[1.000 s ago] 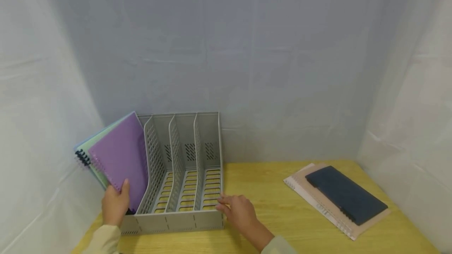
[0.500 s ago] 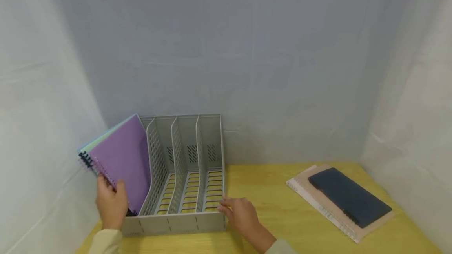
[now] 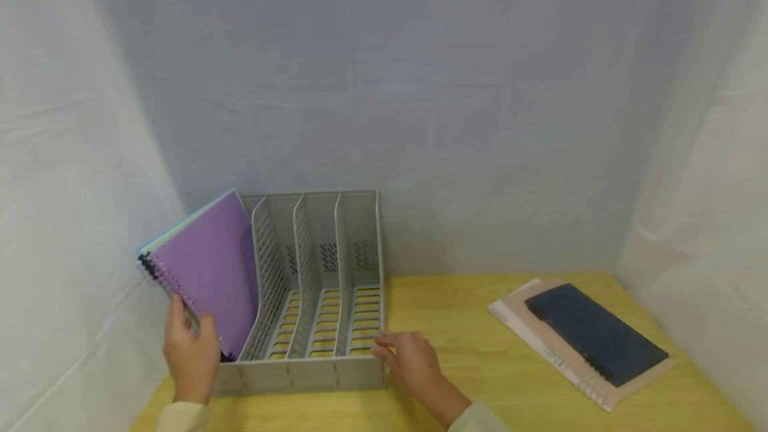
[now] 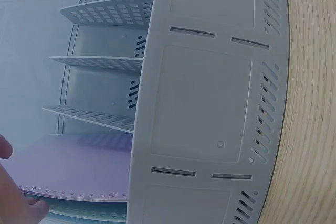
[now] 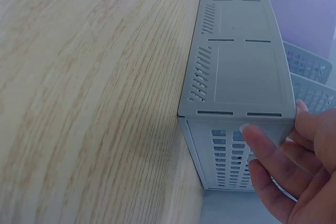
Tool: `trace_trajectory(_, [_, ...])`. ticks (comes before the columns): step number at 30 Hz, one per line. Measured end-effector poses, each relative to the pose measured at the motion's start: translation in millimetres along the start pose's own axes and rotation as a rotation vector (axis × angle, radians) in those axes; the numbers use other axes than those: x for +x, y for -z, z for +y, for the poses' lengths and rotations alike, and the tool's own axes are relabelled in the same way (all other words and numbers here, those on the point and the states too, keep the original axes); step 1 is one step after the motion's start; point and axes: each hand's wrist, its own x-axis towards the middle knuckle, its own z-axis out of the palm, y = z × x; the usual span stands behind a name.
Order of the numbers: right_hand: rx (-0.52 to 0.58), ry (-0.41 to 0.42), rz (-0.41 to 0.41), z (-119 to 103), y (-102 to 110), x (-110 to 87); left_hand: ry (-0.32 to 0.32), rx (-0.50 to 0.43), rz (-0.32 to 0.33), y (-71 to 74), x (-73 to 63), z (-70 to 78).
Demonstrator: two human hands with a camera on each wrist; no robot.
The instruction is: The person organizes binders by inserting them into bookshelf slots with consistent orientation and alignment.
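A plain purple notebook (image 3: 213, 265), holes lining its coil edge, stood tilted in the leftmost compartment of a light gray file rack (image 3: 312, 377), with a green notebook (image 4: 92, 210) and a blue notebook (image 4: 86, 218) showing as thin bands behind it. A person's left hand (image 3: 192, 355), thumb and fingers partly curled, held the purple notebook's coil side. The right hand (image 3: 415, 367) pinched the rack's front right corner. Perforated dividers separated the rack's four slotted-floor compartments. Well apart at right, a navy notebook (image 3: 594, 332) lay atop a beige notebook (image 3: 531, 315) on the wood-grain table (image 3: 444, 312).
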Motion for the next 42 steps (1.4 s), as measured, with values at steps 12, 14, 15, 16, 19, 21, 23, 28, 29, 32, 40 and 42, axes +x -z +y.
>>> trace_trajectory(12, [0.022, -0.030, -0.011, -0.9, -0.9, -1.3, -0.020, 0.050, -0.126, -0.4, 8.8, -2.0])
trace_trajectory(14, [0.016, -0.030, -0.013, -1.1, -1.9, -2.0, -0.023, 0.067, -0.130, 0.2, 7.5, -4.7])
trace_trajectory(15, [0.005, -0.025, -0.009, -1.2, -2.1, -2.1, -0.037, 0.076, -0.124, -0.2, 6.7, -5.7])
trace_trajectory(16, [-0.004, -0.020, -0.005, -1.2, -2.2, -2.0, -0.053, 0.083, -0.115, -0.7, 6.0, -6.7])
trace_trajectory(19, [-0.013, -0.014, -0.003, -0.7, -2.2, -1.0, -0.085, 0.092, -0.098, -2.9, 3.7, -8.8])
trace_trajectory(21, [-0.016, -0.014, -0.005, -0.5, -2.0, -0.4, -0.080, 0.085, -0.101, -3.9, 2.8, -8.9])
trace_trajectory(23, [-0.016, -0.014, -0.006, -0.5, -1.9, -0.2, -0.043, 0.075, -0.126, -3.9, 2.3, -8.7])
trace_trajectory(28, [-0.017, -0.012, -0.013, -1.1, -1.4, -0.9, 0.041, 0.068, -0.165, -1.1, 1.1, -7.4])
trace_trajectory(29, [-0.016, -0.011, -0.015, -1.3, -1.4, -1.1, 0.048, 0.063, -0.161, -0.3, 0.6, -7.3])
trace_trajectory(32, [-0.008, -0.013, -0.021, -2.4, -1.3, -2.2, 0.048, 0.007, -0.106, 1.0, -2.4, -6.2])
trace_trajectory(40, [-0.031, -0.027, -0.006, -7.2, 3.4, -2.5, -0.055, -0.198, 0.123, -5.4, -5.0, 4.1])
trace_trajectory(42, [-0.052, -0.008, 0.000, -8.0, 6.5, -4.4, -0.070, -0.217, 0.142, -5.8, -5.3, 7.5])
